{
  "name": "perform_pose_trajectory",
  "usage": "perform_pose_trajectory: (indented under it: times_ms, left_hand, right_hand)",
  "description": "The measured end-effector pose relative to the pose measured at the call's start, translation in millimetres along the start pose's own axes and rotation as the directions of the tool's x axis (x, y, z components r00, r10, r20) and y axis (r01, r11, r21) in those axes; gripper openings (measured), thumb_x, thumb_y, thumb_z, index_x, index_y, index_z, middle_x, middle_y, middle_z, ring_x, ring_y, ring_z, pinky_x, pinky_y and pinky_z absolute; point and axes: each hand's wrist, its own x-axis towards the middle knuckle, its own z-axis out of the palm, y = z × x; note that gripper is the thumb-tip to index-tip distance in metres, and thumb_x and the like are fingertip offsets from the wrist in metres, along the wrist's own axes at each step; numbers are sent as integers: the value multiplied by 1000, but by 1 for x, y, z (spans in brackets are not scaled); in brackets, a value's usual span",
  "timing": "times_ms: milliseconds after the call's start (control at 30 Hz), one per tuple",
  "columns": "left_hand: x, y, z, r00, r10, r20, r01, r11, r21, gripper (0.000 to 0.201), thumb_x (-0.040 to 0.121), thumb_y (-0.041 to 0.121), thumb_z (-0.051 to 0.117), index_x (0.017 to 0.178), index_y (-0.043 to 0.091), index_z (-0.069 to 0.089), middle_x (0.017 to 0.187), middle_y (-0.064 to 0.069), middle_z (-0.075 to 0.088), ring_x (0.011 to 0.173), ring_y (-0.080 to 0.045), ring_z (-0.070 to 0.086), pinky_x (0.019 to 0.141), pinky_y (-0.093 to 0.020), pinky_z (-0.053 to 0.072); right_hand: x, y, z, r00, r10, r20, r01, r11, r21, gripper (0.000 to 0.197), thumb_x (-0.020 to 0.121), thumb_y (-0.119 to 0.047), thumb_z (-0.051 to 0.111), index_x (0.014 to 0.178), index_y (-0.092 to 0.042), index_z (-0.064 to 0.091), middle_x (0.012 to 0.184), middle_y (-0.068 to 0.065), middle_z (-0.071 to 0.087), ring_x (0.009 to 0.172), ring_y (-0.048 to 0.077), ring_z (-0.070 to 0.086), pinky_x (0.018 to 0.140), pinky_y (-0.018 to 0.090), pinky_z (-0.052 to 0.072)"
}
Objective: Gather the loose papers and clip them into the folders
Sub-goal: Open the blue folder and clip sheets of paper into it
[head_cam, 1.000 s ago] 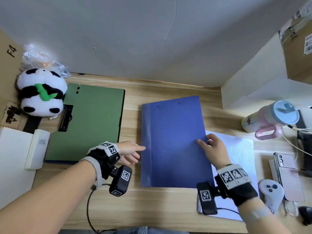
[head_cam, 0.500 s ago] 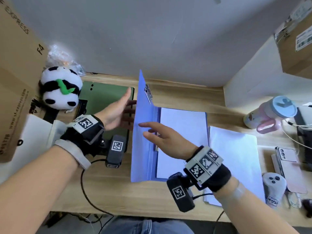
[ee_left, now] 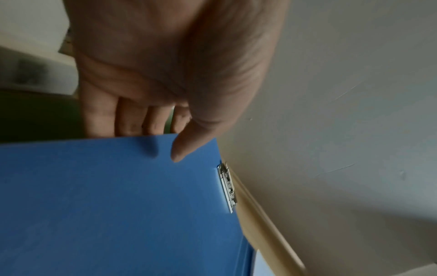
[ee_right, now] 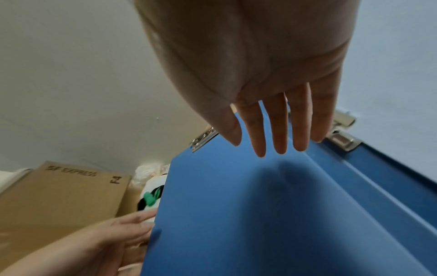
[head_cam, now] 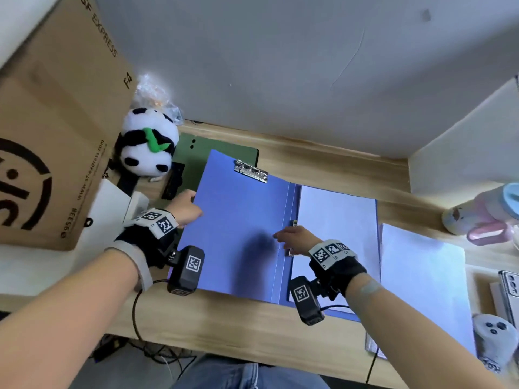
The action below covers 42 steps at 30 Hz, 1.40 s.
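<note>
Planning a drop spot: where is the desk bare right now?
Bare wood: the strip behind the blue folder along the wall, and the front edge of the desk. Crowded: left, by the panda and green folder; right, loose papers, then the phone.
</note>
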Motion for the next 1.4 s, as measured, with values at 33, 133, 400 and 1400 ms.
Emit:
perform_pose_trajectory:
  times_ms: [33,133,400,1400]
  left_hand:
    - [5,-5,3,1000,-4,-17,4,1000,6,18,86,-1,49,88,16,45,73,-11,48,61,-22,43,55,-26,30]
    - [21,-17,13,995,-47,-82,47,999,-6,23,83,6,53,68,14,38,63,-9,38,51,-21,32,52,-26,23]
    - [59,-15,22,971,-113,-210,64,972,-226,40,85,18,62,55,11,37,53,-8,37,51,-24,30,49,-26,21]
    - [89,-22,32,958,-26,-285,-86,924,-372,29,89,5,55,68,18,41,83,-9,56,70,-23,46,61,-26,38]
  right_hand:
    - [5,2,-3,1000,17,-26,-17,1000,0,24,92,-18,51,108,-5,64,93,8,54,65,13,48,57,20,40]
    - [15,-1,-15,996,50,-75,-49,999,15,10,90,-17,53,94,-12,61,87,9,54,71,20,48,55,21,36]
    - [58,-62,-38,947,-133,-293,126,991,-45,25,90,-15,50,103,-6,69,93,6,62,86,19,53,58,20,38]
    - [129,-150,-24,959,-262,-104,236,948,-212,28,91,-14,52,115,-14,67,114,9,66,86,9,52,60,6,38]
